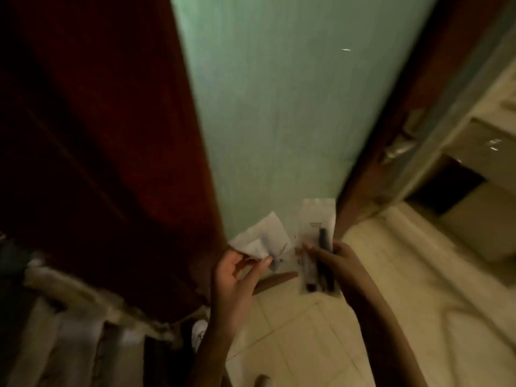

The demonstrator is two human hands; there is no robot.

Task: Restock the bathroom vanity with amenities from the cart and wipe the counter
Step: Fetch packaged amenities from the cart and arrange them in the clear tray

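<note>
Head view looks down into a narrow passage. The largest thing is a dark red-brown door (pixel 97 149), which fills the side from 8 to 11 o'clock. Next comes a pale green wall (pixel 279 107), running from 12 o'clock down to the centre. Cream floor tiles (pixel 321 344) spread from 6 to 4 o'clock. A brown door frame (pixel 391 129) stands at 2 o'clock. Beyond it, at 3 o'clock, are pale beige fixtures (pixel 485 135), too blurred to name. At 8 o'clock lie pale cloth bundles (pixel 69 317), also blurred.

The 2 hands are just below the centre, near each other but apart. The left hand (pixel 236 275) has its grip clamped on a small white sachet (pixel 259 238), pinched between the thumb and the fingers. The right hand (pixel 335 258) has its grip closed round a long clear packet (pixel 317 219). The top of this packet points to 12 o'clock. Inside it are dark slim items (pixel 324 241), and I cannot tell what they are. Both packets are held in the air, in front of the foot of the green wall and above the floor. They are just beside each other, and I cannot tell if they touch.
</note>
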